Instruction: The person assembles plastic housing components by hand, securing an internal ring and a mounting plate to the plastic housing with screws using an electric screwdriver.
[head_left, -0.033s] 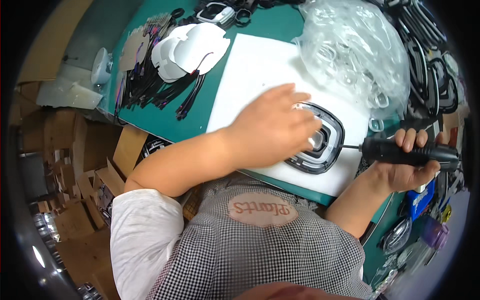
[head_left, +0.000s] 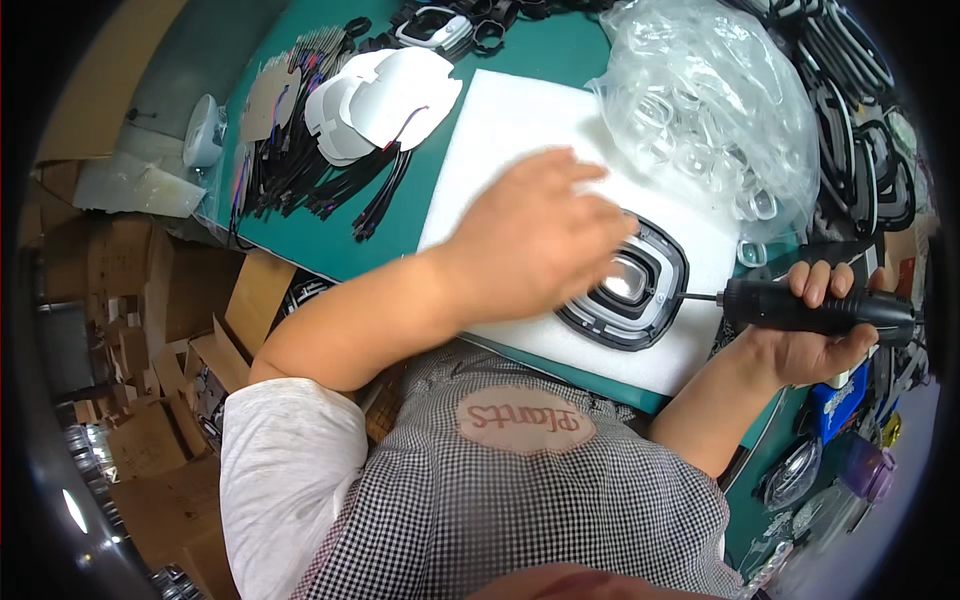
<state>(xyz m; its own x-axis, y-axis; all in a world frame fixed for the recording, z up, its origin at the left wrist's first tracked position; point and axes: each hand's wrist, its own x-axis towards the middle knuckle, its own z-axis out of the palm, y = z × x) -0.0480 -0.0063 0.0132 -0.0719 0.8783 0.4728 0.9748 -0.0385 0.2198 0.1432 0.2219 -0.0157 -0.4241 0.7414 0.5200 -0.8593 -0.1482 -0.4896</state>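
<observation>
A rounded black and grey housing (head_left: 663, 262) lies on a white foam sheet (head_left: 500, 125), with a clear lens-like piece (head_left: 627, 280) at its centre. My left hand (head_left: 540, 240) hovers over the housing's left side; its fingers are smeared by motion and their tips partly hidden, so whether they hold anything is unclear. On the right, my right hand (head_left: 795, 350) is wrapped round a black electric screwdriver (head_left: 757, 303). The tool lies nearly level, and its thin bit (head_left: 700, 296) points left, its tip at the housing's right rim.
A plastic bag (head_left: 700, 110) of clear pieces rests on the sheet's far right corner, a loose clear piece (head_left: 752, 253) beside it. Black cables (head_left: 290, 180) and white cut-out sheets (head_left: 405, 95) lie far left. Black frames (head_left: 850, 140) crowd the right edge; cardboard boxes (head_left: 150, 420) stand lower left.
My left hand has shifted slightly left and away, uncovering more of the clear centre piece. The screwdriver and my right hand have stayed almost still.
</observation>
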